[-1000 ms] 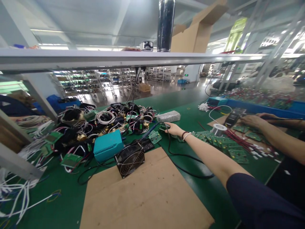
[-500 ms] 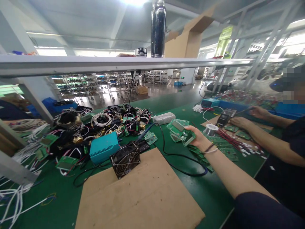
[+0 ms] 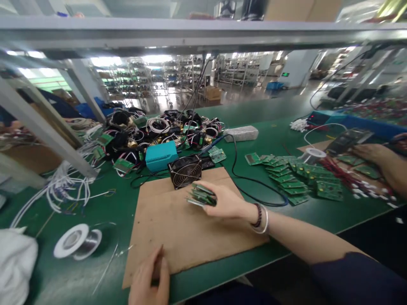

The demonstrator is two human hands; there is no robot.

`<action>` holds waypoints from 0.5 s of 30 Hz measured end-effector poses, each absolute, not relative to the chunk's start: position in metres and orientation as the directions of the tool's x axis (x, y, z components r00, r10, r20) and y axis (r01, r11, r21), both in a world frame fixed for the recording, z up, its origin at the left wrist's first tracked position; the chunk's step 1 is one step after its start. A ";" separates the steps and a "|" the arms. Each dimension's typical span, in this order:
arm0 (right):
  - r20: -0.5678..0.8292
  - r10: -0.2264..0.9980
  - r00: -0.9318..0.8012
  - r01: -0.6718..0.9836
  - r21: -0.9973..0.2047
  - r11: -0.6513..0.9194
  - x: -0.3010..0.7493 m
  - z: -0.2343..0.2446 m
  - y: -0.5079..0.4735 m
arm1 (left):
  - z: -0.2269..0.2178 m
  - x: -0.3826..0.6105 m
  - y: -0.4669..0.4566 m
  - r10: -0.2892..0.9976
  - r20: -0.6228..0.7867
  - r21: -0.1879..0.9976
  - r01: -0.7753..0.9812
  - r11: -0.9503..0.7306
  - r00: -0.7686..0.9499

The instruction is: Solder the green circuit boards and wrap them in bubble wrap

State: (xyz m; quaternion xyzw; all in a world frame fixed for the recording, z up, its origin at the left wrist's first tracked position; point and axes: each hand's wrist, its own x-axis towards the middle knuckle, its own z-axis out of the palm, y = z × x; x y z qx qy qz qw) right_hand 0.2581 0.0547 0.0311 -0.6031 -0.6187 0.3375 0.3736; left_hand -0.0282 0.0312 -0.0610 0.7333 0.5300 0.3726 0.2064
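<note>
My right hand (image 3: 227, 203) grips a stack of small green circuit boards (image 3: 201, 195) and holds it low over the brown cardboard sheet (image 3: 187, 228), just in front of a small black fan (image 3: 185, 170). My left hand (image 3: 149, 281) lies at the near edge of that cardboard with its fingers together and stretched out, holding nothing that I can see. More green circuit boards (image 3: 295, 178) lie in rows on the green table (image 3: 270, 140) to the right.
A teal box (image 3: 161, 155) and a tangle of wires and parts (image 3: 159, 131) sit behind the fan. A solder spool (image 3: 76, 241) and white cloth (image 3: 14, 262) lie at the left. Another person's hand (image 3: 370, 154) works at the far right near a second spool (image 3: 313, 153).
My right hand picked up the stack of boards from the far right pile and brought it back to the cardboard. The view tilted down and my left hand came into sight.
</note>
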 end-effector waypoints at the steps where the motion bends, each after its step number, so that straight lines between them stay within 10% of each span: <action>1: 0.097 0.992 -0.082 0.654 -0.745 0.127 0.247 0.030 0.056 | -0.057 -0.022 0.036 0.931 0.319 0.696 0.623 -0.356 0.176; 5: 0.081 0.919 -0.385 0.831 -0.401 0.384 0.223 0.020 0.049 | -0.045 0.001 0.054 0.926 0.299 0.705 0.601 -0.378 0.231; 9: 0.044 0.877 -0.479 0.781 -0.435 0.449 0.253 0.017 0.050 | -0.051 0.010 0.059 0.921 0.311 0.742 0.546 -0.389 0.235; 15: 0.192 0.951 0.243 0.845 -0.524 -0.110 0.339 0.012 0.129 | -0.073 0.016 0.058 0.944 0.306 0.790 0.521 -0.324 0.124</action>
